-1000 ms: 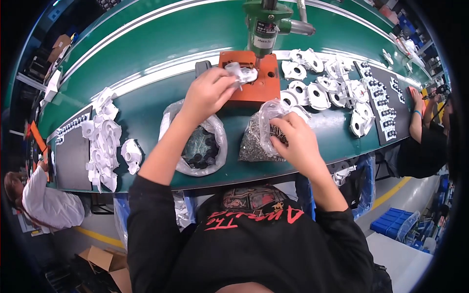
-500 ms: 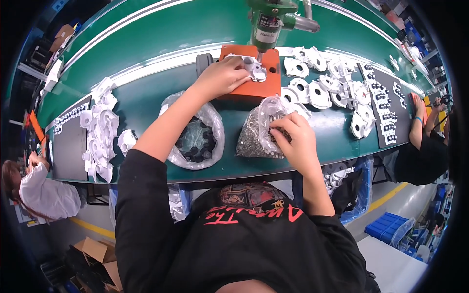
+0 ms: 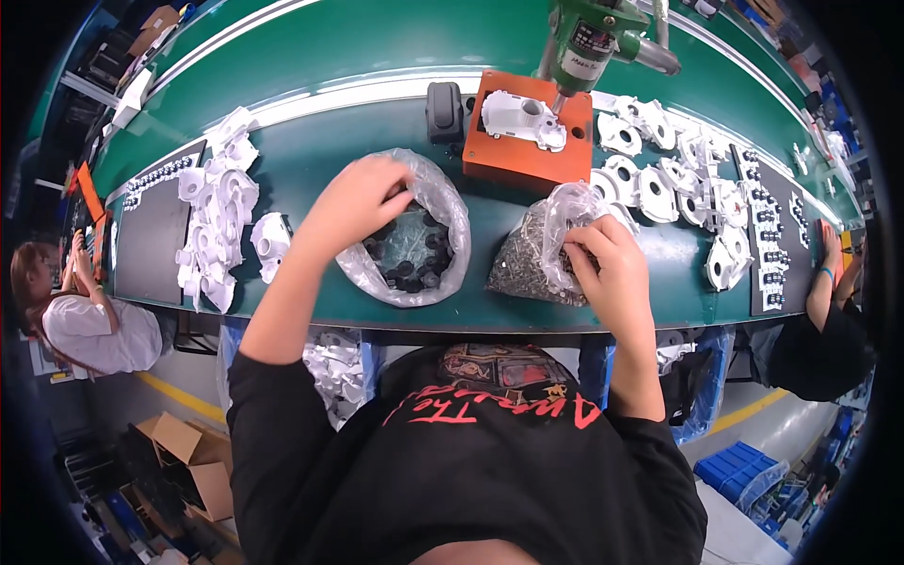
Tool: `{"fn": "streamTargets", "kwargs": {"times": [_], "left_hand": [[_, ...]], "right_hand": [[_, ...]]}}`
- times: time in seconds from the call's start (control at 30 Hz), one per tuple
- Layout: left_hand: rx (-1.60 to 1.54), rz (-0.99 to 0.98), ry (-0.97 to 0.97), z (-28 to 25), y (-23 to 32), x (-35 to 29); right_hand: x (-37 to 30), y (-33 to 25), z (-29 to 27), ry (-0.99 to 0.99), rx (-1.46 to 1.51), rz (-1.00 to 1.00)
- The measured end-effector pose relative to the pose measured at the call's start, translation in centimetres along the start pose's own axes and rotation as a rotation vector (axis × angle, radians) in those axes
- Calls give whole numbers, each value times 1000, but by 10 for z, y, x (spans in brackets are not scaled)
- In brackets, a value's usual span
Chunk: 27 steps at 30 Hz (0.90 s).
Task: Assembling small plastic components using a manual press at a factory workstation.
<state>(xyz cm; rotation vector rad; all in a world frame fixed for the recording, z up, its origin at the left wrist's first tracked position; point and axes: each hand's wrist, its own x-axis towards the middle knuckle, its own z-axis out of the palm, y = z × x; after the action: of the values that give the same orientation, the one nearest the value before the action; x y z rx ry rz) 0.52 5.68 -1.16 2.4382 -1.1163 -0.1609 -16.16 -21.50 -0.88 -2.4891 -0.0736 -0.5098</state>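
My left hand [image 3: 358, 205] hangs over the left rim of a clear plastic bag [image 3: 456, 221], fingers loosely bent, with a gap between thumb and forefinger and nothing visible in them. Small black round parts [image 3: 435, 266] lie inside that bag. To the right, my right hand [image 3: 617, 273] pinches at the mouth of a second clear bag full of small metal screws [image 3: 529, 262]. Whatever sits between its fingertips is too small to make out. A white plastic housing [image 3: 516, 115] rests on an orange fixture block [image 3: 499, 162], beneath the tip of a green tool head [image 3: 586, 52].
White housings stand piled at the left [image 3: 218, 202] and spread at the right [image 3: 657, 196]. Dark trays with black parts flank them, the right tray [image 3: 800, 259] among them. A black case [image 3: 444, 113] sits beside the fixture. Co-workers sit at both ends.
My left hand has let go of the white housing on the fixture and moved down to the bag of black parts. My right hand stays at the screw bag. The whole view has shifted.
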Motion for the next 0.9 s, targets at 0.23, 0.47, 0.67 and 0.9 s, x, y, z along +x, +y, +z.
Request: {"fn": "streamTargets", "kwargs": {"times": [0.23, 0.47, 0.67, 0.9], "left_hand": [[337, -160, -129, 20, 2, -61], [328, -95, -26, 30, 8, -58], [-196, -252, 54, 9, 19, -37], [-567, -141, 63, -14, 19, 82]], "right_hand": [[0, 0, -1, -12, 100, 80], [0, 10, -6, 126, 427, 112], [-4, 15, -20, 181, 780, 294], [-18, 26, -28, 133, 827, 393]]}}
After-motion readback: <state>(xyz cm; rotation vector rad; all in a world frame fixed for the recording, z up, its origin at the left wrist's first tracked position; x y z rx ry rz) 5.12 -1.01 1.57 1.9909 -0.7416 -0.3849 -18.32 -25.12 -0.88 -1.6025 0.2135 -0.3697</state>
